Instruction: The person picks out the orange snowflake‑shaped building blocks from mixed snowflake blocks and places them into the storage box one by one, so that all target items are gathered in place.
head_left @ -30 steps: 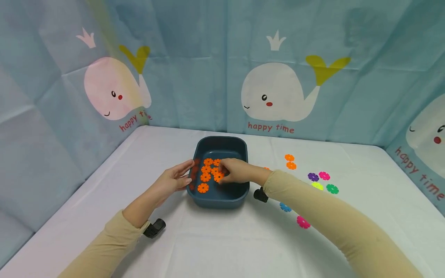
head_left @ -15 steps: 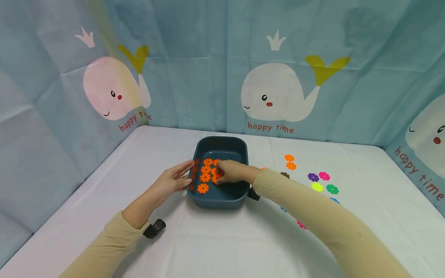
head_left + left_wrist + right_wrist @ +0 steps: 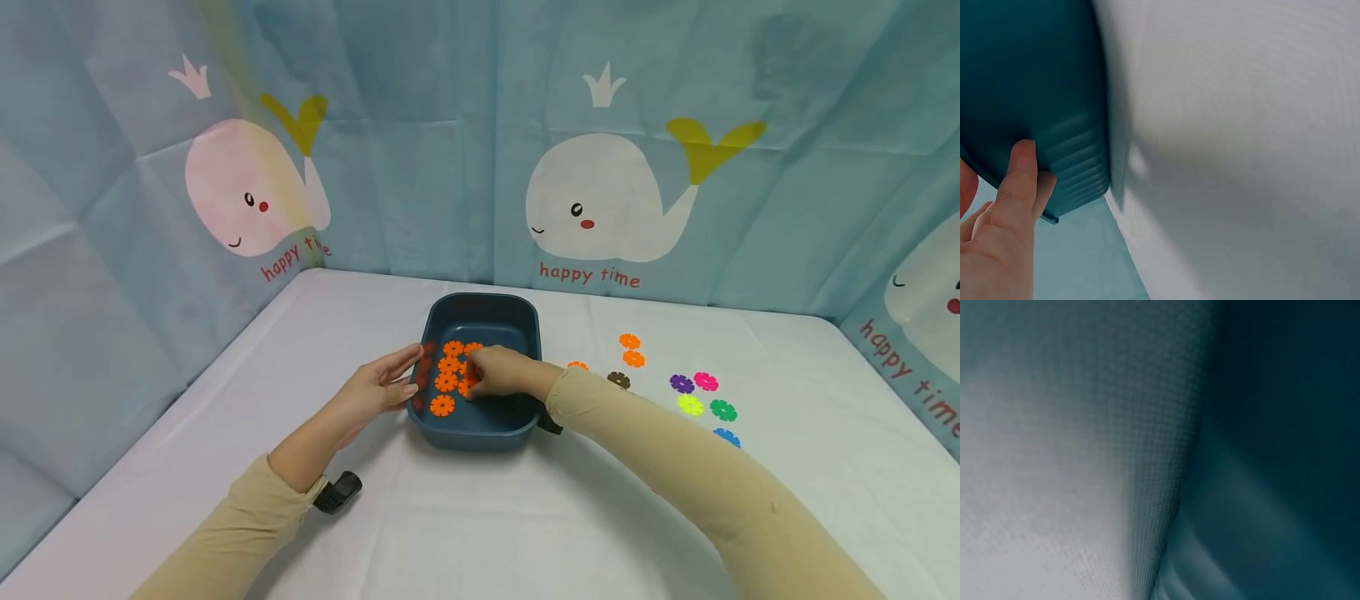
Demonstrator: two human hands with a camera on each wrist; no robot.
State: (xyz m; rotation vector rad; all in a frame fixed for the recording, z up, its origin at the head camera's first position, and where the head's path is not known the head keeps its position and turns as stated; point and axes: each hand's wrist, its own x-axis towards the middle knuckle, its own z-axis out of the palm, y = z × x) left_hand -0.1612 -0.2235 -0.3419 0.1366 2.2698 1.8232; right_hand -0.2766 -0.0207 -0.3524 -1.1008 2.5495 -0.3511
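A dark blue plastic bin [image 3: 474,440] stands on the white table, with orange snowflake discs [image 3: 447,365] laid in rows on its floor toward the left. My left hand [image 3: 367,390] is at the bin's left side. In the left wrist view, its extended fingers [image 3: 1021,172] rest against the outer wall. My right hand [image 3: 504,371] reaches down into the bin from the right. Its bent fingers and thumb pinch at an orange snowflake disc [image 3: 465,388], which they partly cover. The right wrist view shows only the bin's dark outside and pale cloth, no hand.
Right of the bin lie loose discs: orange [image 3: 633,358], brown [image 3: 618,379], purple [image 3: 682,383], pink [image 3: 706,381], yellow [image 3: 691,405], green [image 3: 723,409] and blue [image 3: 727,437]. My right sleeve [image 3: 660,450] crosses over that side. A whale-print curtain [image 3: 420,167] hangs behind.
Over the second, my right hand has shifted slightly left and down onto the orange discs in the bin. My left hand keeps its place. The whole view has shifted a little.
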